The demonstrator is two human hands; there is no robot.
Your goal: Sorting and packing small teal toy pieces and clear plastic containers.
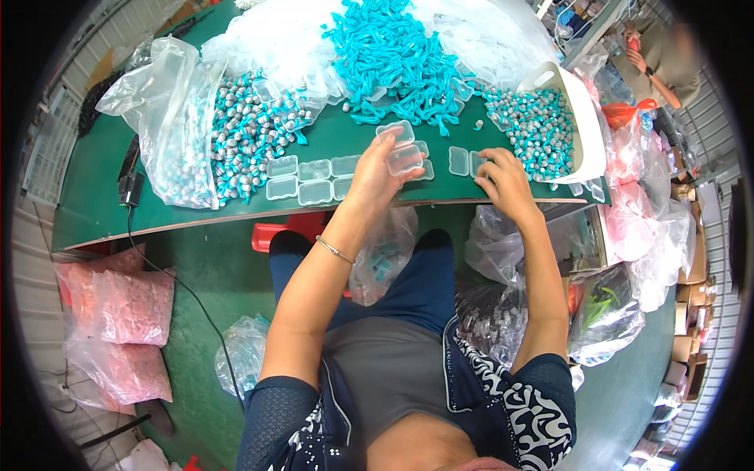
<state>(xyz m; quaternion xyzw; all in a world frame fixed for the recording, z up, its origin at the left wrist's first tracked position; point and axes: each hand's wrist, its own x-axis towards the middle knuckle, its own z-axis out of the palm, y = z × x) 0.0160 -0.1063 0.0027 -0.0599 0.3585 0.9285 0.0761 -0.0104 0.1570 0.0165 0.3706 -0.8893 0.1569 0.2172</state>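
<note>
My left hand (375, 179) holds a small clear plastic box (403, 159) with its lid open, lifted just above the green table (102, 204). My right hand (503, 182) rests on the table with its fingers on another clear box (475, 163) lying near the table's front edge. Several more small clear boxes (312, 180) sit in rows to the left of my left hand. Behind them lies a heap of turquoise cords (389, 59), and piles of small grey and turquoise parts lie on the left (247, 129) and on the right (534, 125).
Clear plastic bags (169, 102) hold more parts at the table's left. Bags of pink items (126, 322) lie on the floor at left, and clear bags (613, 306) at right. A black cable (181, 286) hangs from the table. Another person (664, 59) sits at the upper right.
</note>
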